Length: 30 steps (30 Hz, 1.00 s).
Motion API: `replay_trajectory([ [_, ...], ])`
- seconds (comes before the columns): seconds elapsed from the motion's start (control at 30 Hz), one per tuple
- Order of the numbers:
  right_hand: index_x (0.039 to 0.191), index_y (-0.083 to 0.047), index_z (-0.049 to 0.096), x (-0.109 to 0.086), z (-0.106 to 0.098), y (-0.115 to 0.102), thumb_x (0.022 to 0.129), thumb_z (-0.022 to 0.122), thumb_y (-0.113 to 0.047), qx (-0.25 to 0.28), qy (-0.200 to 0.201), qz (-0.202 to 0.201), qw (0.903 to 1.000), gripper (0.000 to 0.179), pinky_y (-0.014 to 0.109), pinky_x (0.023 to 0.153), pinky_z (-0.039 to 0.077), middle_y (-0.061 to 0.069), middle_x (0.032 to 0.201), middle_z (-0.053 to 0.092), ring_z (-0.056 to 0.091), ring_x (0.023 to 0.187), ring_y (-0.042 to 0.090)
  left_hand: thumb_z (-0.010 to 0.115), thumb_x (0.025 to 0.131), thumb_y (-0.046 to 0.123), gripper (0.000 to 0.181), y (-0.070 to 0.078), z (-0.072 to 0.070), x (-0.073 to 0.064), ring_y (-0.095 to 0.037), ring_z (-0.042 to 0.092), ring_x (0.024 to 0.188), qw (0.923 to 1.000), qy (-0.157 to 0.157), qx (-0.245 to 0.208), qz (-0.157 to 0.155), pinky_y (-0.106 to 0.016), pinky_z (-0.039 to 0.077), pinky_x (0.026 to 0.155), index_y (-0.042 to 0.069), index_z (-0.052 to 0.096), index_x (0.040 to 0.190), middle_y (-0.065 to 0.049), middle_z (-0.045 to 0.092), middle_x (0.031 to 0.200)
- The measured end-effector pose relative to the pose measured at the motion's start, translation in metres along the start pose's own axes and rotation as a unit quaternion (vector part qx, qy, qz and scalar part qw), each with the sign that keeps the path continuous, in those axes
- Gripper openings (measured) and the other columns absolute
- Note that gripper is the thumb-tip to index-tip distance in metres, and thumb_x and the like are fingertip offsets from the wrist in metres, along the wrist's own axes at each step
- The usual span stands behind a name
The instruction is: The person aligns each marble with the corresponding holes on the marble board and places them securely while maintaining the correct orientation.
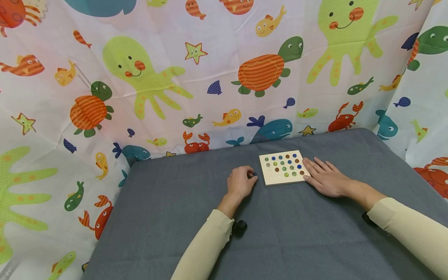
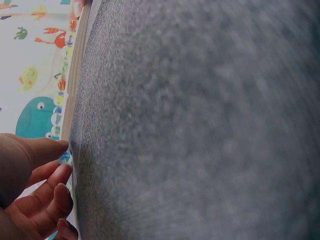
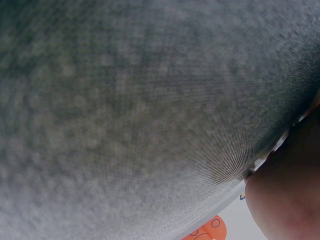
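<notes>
My left hand (image 1: pixel 241 182) is just left of the pale wooden board (image 1: pixel 276 181), low over the cloth. Its thumb and index finger pinch a small blue marble (image 2: pixel 65 158), partly covered by the fingertips in the left wrist view. Rows of coloured glass marbles, green, blue, brown and yellowish, sit in the board's hollows; bare hollows show at its near left corner. On the board's right edge rest the fingertips of my right hand (image 1: pixel 329 181), which lies palm down with straight fingers. Only a blurred part of that hand (image 3: pixel 287 195) shows in the right wrist view.
Grey cloth (image 1: pixel 168 210) covers the table under both hands and the board. A white curtain (image 1: pixel 217 112) printed with sea animals hangs behind the table and along its sides. Beneath the left wrist a black wrist device (image 1: pixel 239 228) sticks out near the sleeve.
</notes>
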State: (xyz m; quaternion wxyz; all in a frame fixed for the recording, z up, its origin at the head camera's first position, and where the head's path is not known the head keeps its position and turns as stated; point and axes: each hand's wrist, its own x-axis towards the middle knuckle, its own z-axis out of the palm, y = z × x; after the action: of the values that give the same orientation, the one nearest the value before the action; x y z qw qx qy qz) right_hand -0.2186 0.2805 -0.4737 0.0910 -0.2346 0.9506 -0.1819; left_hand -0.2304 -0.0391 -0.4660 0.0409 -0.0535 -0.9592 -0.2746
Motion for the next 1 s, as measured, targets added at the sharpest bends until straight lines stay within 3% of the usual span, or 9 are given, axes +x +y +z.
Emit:
replay_trajectory([
  [0.27,0.162,-0.001,0.019,-0.001,-0.002,-0.004,0.11,0.037,-0.046,0.001,-0.002,0.002,1.0,0.071,0.071,0.114,0.004,0.023,0.168,0.018,0.01,0.152,0.051,0.079,0.091,0.026,0.01,0.0,0.0,0.001,-0.013,0.062,0.077,0.9999,-0.009,-0.006,-0.002,-0.04,0.052,0.076,0.018,0.075,0.095,0.009,0.066,0.081],
  [0.57,0.163,-0.003,0.018,-0.001,0.001,0.001,0.11,0.036,-0.047,0.007,0.002,-0.003,1.0,0.071,0.071,0.115,0.003,0.022,0.168,0.018,0.01,0.152,0.051,0.077,0.094,0.028,0.011,-0.005,-0.004,0.0,-0.015,0.066,0.085,0.9996,-0.019,-0.023,0.002,-0.041,0.053,0.079,0.018,0.075,0.099,0.008,0.071,0.086],
  [1.0,0.163,-0.003,0.017,0.0,0.001,0.0,0.11,0.036,-0.048,-0.004,-0.004,0.002,1.0,0.072,0.07,0.115,0.004,0.02,0.168,0.017,0.01,0.153,0.049,0.077,0.093,0.025,0.013,-0.006,-0.013,-0.002,-0.01,0.065,0.079,0.994,-0.03,-0.094,0.046,-0.033,0.052,0.074,0.016,0.076,0.103,0.006,0.072,0.09],
])
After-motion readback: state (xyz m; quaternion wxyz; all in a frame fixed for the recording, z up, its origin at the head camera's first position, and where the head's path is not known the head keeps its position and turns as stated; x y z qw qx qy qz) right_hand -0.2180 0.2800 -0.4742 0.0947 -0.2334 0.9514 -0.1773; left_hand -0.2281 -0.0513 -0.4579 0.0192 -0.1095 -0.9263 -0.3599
